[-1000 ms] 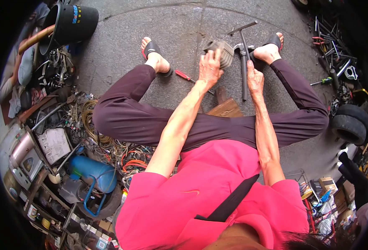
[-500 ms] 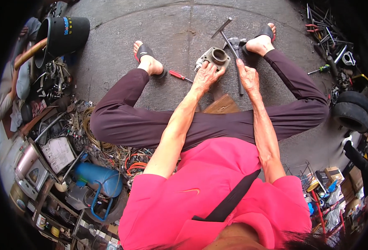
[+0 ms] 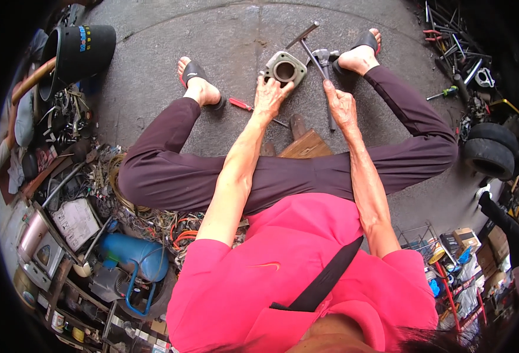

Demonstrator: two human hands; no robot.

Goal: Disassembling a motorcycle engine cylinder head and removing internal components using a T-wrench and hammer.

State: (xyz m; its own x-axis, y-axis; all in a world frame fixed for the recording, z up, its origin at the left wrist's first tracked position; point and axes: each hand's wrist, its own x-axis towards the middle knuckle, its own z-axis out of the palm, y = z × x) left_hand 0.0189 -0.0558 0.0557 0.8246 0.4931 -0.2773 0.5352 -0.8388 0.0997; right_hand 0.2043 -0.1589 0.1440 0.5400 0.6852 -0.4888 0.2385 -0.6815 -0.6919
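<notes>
My left hand [image 3: 270, 94] grips the near side of a grey metal cylinder block [image 3: 295, 64], its round bore facing up. My right hand [image 3: 340, 103] is closed on the handle of a steel T-handle wrench [image 3: 312, 50], whose crossbar points away from me. Behind the wrench a hammer [image 3: 332, 119] with a long dark shaft lies on the ground, its head near my right foot. A red-handled screwdriver [image 3: 240, 103] lies left of my left hand, its shaft partly behind that hand. A wooden block [image 3: 306, 145] with a handle-like piece sits between my legs, just beyond my thighs.
A black bucket [image 3: 77, 59], cables, a blue tank [image 3: 133, 256] and scrap crowd my left. Tools [image 3: 451, 56], stacked tyres [image 3: 490, 157] and boxes [image 3: 466, 239] line my right. My bent legs [image 3: 177, 176] frame the concrete floor [image 3: 224, 41] where the cylinder is.
The cylinder block has turned from a tilted side view to bore upward as my left hand moved with it. My right hand still holds the wrench; the whole view has shifted slightly.
</notes>
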